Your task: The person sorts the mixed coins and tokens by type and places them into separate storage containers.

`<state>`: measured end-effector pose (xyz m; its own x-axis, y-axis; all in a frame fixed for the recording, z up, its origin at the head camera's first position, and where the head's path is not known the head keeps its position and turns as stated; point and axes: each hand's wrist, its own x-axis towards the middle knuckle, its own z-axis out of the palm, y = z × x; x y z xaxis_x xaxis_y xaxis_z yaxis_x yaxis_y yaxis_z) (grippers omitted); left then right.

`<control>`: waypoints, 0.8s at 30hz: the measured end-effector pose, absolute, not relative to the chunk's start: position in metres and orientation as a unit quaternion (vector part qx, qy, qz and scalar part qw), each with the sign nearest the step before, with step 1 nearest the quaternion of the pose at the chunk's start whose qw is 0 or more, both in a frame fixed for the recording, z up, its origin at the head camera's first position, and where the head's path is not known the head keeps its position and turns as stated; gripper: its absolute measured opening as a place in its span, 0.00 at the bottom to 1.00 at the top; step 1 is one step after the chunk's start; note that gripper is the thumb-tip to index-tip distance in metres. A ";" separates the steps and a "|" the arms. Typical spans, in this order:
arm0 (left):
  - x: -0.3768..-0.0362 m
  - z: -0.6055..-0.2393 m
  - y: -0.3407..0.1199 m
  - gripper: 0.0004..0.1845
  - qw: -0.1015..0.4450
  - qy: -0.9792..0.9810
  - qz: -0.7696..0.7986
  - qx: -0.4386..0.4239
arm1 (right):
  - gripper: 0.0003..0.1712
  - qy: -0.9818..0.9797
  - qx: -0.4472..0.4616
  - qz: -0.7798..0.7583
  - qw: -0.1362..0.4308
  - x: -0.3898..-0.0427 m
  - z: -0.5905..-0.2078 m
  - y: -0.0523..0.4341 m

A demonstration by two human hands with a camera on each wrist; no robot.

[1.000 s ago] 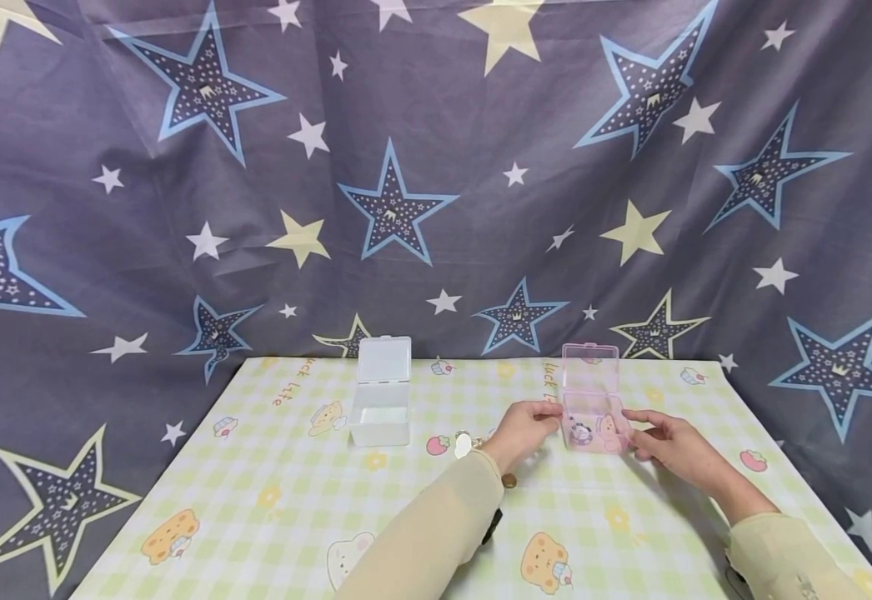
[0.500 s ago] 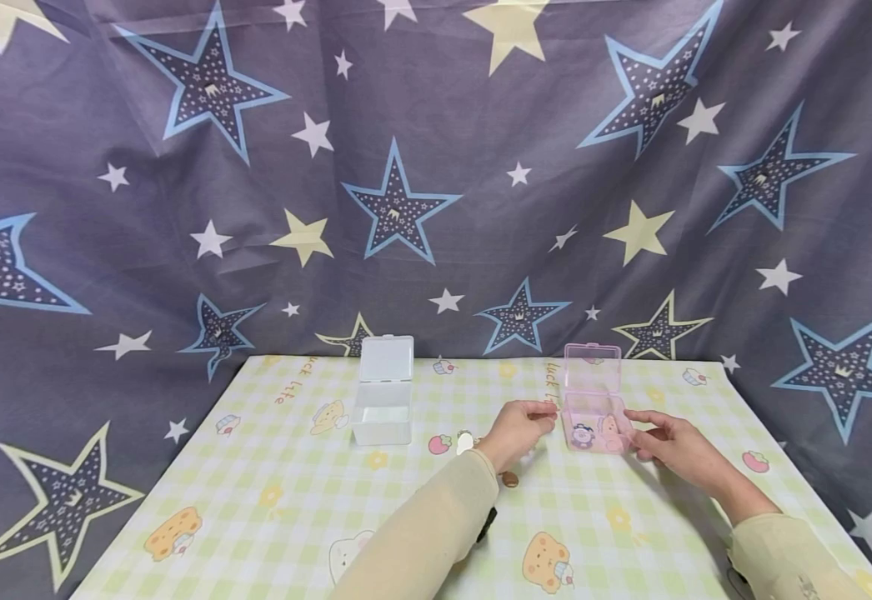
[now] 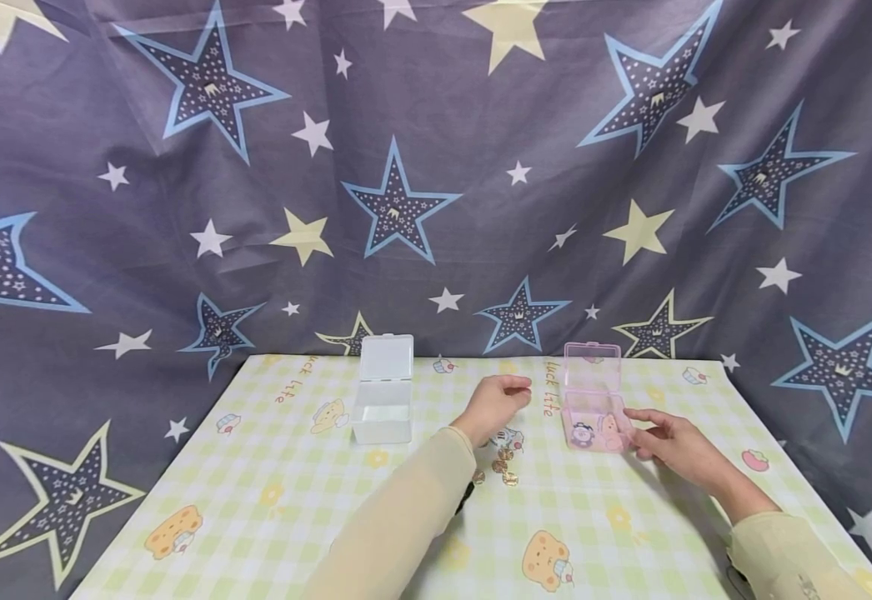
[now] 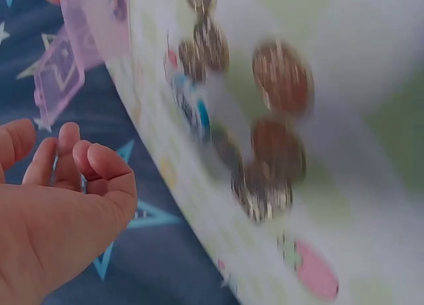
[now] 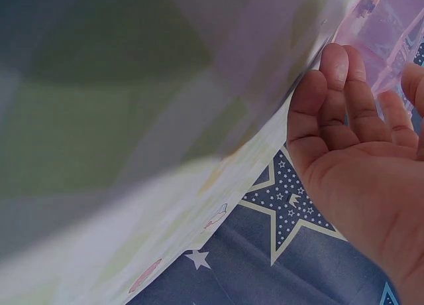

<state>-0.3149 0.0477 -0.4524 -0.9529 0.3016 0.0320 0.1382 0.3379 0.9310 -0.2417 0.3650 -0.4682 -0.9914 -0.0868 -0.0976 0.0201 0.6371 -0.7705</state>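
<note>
The clear pink box (image 3: 592, 408) stands with its lid raised at the back right. A small purple-and-white piece (image 3: 582, 434) lies inside it. Beside the box's right wall, my right hand (image 3: 679, 450) has its thumb and fingertips right at the edge; in the right wrist view its fingers are relaxed. My left hand (image 3: 490, 408) is in the air left of the box, fingers loosely bent and holding nothing. Several shiny coppery discs (image 4: 283, 76), coin-like and blurred in the left wrist view, lie on the cloth below this hand, partly hidden by the forearm in the head view.
A white box (image 3: 382, 429) with a raised lid stands at the back left. The table has a green-and-white checked cloth (image 3: 256, 450) printed with cartoon figures. A dark star-patterned curtain (image 3: 436, 108) hangs behind the table's far edge.
My left hand has moved left, away from the pink box, uncovering more of the coppery discs. The small piece in the box has settled. My right hand stays at the box's right side.
</note>
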 end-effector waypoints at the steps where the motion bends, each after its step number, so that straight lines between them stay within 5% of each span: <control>1: -0.318 -0.451 0.044 0.16 0.069 0.820 0.552 0.135 | 0.33 0.902 -0.020 -0.426 0.063 -0.242 -0.468 0.365; 7: -0.329 -0.451 0.019 0.16 0.052 0.870 0.464 0.159 | 0.33 0.904 -0.017 -0.423 0.063 -0.242 -0.468 0.365; 24: -0.323 -0.473 -0.002 0.24 0.112 0.925 0.308 0.191 | 0.33 0.901 -0.013 -0.429 0.062 -0.241 -0.468 0.364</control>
